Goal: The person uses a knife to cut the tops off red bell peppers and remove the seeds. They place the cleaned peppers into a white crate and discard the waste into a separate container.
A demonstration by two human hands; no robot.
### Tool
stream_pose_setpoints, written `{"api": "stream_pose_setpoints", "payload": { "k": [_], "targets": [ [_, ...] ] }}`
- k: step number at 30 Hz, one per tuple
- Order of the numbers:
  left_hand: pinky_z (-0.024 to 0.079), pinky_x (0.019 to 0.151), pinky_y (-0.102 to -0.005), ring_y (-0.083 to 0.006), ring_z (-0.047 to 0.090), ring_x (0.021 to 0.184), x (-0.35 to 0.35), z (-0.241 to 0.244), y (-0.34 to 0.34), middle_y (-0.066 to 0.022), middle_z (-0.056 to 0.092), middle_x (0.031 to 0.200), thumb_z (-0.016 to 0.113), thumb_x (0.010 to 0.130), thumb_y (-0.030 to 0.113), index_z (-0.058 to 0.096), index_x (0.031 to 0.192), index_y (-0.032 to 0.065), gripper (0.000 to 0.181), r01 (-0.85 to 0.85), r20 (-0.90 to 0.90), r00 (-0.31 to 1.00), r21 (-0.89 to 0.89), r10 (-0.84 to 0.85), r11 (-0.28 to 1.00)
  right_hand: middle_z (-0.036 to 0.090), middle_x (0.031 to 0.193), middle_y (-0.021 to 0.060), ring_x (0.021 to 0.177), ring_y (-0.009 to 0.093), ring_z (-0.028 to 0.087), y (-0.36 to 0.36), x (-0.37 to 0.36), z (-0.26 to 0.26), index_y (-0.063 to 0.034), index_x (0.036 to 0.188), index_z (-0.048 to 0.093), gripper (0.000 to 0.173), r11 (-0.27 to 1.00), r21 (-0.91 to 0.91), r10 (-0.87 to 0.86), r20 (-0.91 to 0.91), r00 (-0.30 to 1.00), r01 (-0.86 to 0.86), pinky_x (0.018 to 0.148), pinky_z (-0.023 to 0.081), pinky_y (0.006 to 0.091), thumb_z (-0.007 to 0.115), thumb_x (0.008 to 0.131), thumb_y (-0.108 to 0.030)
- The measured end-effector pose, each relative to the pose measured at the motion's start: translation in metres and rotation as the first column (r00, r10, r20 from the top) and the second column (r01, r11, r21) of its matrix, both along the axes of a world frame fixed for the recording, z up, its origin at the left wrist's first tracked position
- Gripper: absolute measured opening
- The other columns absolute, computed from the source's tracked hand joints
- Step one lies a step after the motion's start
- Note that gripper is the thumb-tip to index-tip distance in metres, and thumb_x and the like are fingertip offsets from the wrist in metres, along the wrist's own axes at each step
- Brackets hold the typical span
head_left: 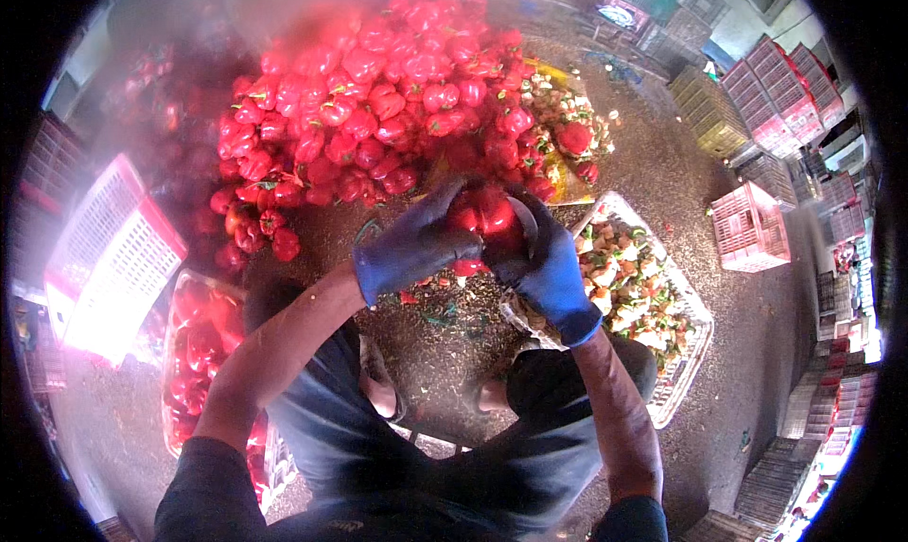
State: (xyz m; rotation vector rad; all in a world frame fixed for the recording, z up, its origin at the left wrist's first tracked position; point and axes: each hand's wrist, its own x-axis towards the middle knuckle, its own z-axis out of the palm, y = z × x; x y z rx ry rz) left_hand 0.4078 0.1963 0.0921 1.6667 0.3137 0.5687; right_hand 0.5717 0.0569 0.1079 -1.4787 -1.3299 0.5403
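In front of me my left hand [422, 240], in a blue and dark coated work glove, grips a red bell pepper [482, 214] from its left side. My right hand [543, 262], gloved alike, is at the pepper's right side; a pale curved edge shows by its fingers, and I cannot tell what it is. Another red piece shows just below the held pepper. Beyond my hands lies a large heap of red bell peppers [369, 109]. By my right knee a white plastic crate [702, 315] holds pale pepper cores with green stems.
Beside my left leg stands a crate [170, 372] of red peppers. Farther left is a pink and white crate [117, 258]. Cores lie on a yellow sheet [567, 180] right of the heap. A pink crate [752, 228] and stacked crates [773, 95] stand at the right.
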Motion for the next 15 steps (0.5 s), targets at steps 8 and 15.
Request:
{"api": "stream_pose_setpoints", "payload": {
  "k": [8,15],
  "targets": [
    [0.053,0.086,-0.0314,-0.0146,0.061,0.099,0.002,0.007,0.001,-0.0081,0.066,0.109,0.07,0.075,0.004,0.05,0.142,0.0014,0.069,-0.026,-0.103,0.995,-0.101,0.016,0.995,0.068,0.118,0.0116,0.109,0.019,0.064,0.004,-0.013,0.017,0.0007,0.134,0.056,0.062,0.992,-0.119,-0.064,-0.15,0.987,0.046,0.095,0.051,0.0344,0.081,0.077,-0.008],
    [0.052,0.089,-0.0314,-0.0141,0.063,0.1,-0.008,0.015,0.008,-0.0083,0.068,0.111,0.066,0.077,0.007,0.055,0.138,-0.0005,0.062,0.143,0.023,0.988,-0.461,-0.149,0.876,0.072,0.105,0.0103,0.093,0.018,0.068,-0.001,-0.01,0.017,-0.0012,0.131,0.059,0.055,0.994,-0.03,-0.111,-0.109,0.988,0.109,0.084,0.055,0.0339,0.079,0.081,-0.01]
  ]
}}
